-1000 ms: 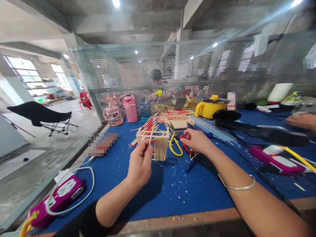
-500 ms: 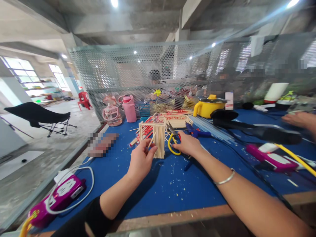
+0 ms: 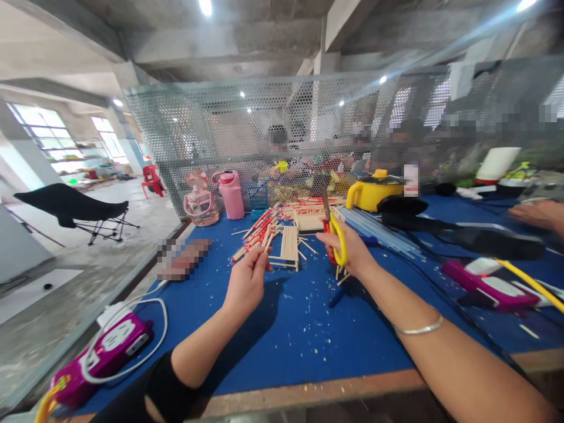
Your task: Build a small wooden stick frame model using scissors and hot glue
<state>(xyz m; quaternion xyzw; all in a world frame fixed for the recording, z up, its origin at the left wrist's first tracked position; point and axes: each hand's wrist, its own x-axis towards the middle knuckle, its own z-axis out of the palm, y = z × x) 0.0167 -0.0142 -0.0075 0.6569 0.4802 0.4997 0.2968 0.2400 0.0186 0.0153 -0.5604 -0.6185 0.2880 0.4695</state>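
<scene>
My left hand (image 3: 245, 282) is closed, thumb and fingertips pinching a thin wooden stick (image 3: 267, 239) that points upward. Just right of it, a small frame of pale wooden sticks (image 3: 289, 244) rests on the blue table, its row of sticks facing up. My right hand (image 3: 352, 249) grips scissors (image 3: 341, 242) with yellow and red handles, raised above the table with the blades pointing up. Below the scissors lie a few short stick pieces (image 3: 342, 276). A second stick frame (image 3: 311, 222) sits behind the first, near a heap of sticks in red-marked wrappers (image 3: 259, 232).
A glue gun (image 3: 369, 241) and clear glue sticks (image 3: 379, 229) lie to the right, near a yellow pot (image 3: 374, 194). Pink bottles (image 3: 231, 197) stand at back left. Purple power strips (image 3: 110, 346) flank the blue table (image 3: 282, 358). Another person's hand (image 3: 537, 212) is at far right.
My right hand has picked the scissors up off the table, blades upward. My left hand has let go of the stick frame, which now lies lower, and holds a single stick.
</scene>
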